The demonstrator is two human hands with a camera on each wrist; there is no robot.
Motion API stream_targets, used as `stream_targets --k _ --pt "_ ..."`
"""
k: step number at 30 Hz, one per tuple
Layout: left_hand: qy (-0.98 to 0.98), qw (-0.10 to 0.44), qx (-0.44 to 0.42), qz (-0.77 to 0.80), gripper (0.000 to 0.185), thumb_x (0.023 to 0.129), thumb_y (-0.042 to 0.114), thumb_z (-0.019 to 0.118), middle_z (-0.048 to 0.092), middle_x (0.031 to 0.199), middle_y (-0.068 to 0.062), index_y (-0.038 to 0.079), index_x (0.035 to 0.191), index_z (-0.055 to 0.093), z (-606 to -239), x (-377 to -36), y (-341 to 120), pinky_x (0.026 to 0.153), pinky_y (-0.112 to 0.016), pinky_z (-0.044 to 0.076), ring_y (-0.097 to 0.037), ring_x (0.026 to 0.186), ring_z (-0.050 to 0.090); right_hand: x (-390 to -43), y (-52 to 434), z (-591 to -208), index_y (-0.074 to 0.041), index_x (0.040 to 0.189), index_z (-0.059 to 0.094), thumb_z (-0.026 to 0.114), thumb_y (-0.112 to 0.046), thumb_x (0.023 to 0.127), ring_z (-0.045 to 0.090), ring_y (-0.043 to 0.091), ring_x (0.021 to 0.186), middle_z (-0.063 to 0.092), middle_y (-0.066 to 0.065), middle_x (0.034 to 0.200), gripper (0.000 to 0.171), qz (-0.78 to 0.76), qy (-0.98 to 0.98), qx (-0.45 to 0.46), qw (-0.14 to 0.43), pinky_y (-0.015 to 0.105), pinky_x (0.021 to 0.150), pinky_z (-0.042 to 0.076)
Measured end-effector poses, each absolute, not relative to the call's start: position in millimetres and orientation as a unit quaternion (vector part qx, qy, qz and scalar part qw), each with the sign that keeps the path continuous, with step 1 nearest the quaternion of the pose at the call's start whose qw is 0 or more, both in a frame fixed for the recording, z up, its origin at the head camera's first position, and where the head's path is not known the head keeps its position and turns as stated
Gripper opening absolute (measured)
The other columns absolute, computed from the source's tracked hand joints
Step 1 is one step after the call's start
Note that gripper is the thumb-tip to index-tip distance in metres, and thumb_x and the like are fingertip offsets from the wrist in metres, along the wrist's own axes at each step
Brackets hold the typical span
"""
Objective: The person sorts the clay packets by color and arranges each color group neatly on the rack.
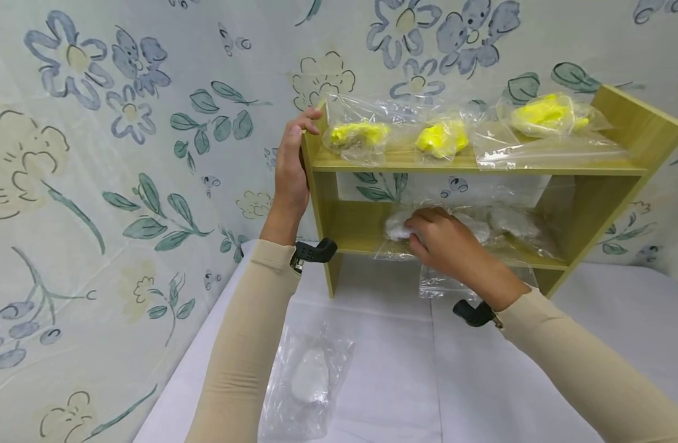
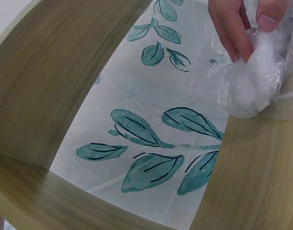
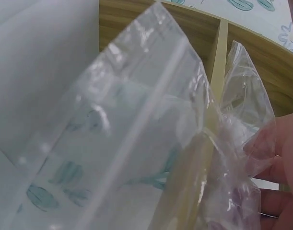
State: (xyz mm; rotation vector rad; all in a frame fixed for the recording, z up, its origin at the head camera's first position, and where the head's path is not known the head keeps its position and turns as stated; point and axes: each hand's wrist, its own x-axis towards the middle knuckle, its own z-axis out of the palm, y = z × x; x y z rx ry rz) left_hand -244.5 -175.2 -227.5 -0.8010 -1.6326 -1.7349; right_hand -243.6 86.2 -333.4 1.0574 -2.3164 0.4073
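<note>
A small wooden shelf (image 1: 394, 166) with two boards stands before me. Its left side panel is held at the upper edge by my left hand (image 1: 292, 163), with the fingers bent over the edge. My right hand (image 1: 446, 240) is at the lower board, pinching a clear plastic bag with a white lump (image 1: 397, 226) inside. In the left wrist view the thumb and fingers lie on this bagged white lump (image 2: 256, 79). Nearby on the lower board lies another bagged white lump (image 1: 513, 221). The right wrist view shows clear plastic (image 3: 136, 110) across much of the picture.
Three bagged yellow lumps, one at the left (image 1: 361, 133), one in the middle (image 1: 443, 138) and one at the right (image 1: 549, 115), lie on the upper board. Another bagged white piece (image 1: 311, 375) lies on the white tabletop (image 1: 389, 375). Behind hangs a floral cloth (image 1: 151, 246).
</note>
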Motion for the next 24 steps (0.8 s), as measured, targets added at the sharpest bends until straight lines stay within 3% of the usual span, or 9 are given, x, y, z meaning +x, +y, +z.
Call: stream_targets --k 12,24 --pt "-0.607 0.315 -0.313 -0.659 0.028 0.099 0.015 0.024 0.044 0.138 -0.020 0.015 0.093 0.051 -226.9 -248.8 -178.4 0.114 -0.026 0.022 -0.014 0.138 0.032 -241.6 83.5 -332.2 0.001 0.101 0.068 0.056 -0.008 0.089 0.057 0.039 0.105 0.064 0.019 0.108 0.019 0.153 -0.869 0.389 0.263 0.050 0.092 0.047" --pt "-0.618 0.310 -0.303 -0.656 0.027 0.099 0.017 0.025 0.044 0.139 -0.019 0.012 0.094 0.051 -229.8 -250.7 -175.7 0.113 -0.026 0.022 -0.011 0.137 0.032 -242.1 88.3 -336.5 0.005 0.109 0.067 0.062 -0.010 0.087 0.055 0.043 0.112 0.061 0.026 0.118 0.027 0.167 -0.849 0.410 0.288 0.055 0.094 0.046"
